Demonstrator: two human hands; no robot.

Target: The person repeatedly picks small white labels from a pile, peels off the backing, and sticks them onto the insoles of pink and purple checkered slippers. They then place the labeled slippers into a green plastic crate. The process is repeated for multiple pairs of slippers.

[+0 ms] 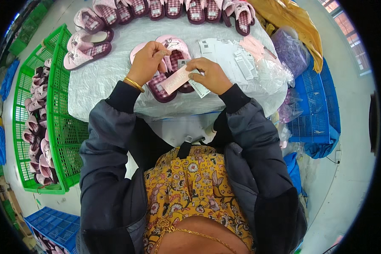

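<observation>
A pair of pink slippers (173, 43) with burgundy checked insoles lies on the white-covered table in front of me, toes pointing away. My right hand (211, 75) pinches a pink printed card tag (176, 80) between thumb and fingers over the slippers' heel ends. Beneath that hand shows a white printed label (200, 89); whether it is gripped too cannot be made out. My left hand (149, 61) is above the left slipper, its thumb and fingertips drawn together. Anything in that pinch is too small to tell. The hands partly hide both slippers.
More pink slippers (194, 10) line the table's far edge, with others (88, 53) at its left. White label sheets (224, 57) and pink tags (253, 45) lie right. A green crate (63, 114) of slippers stands left, a blue crate (311, 106) right.
</observation>
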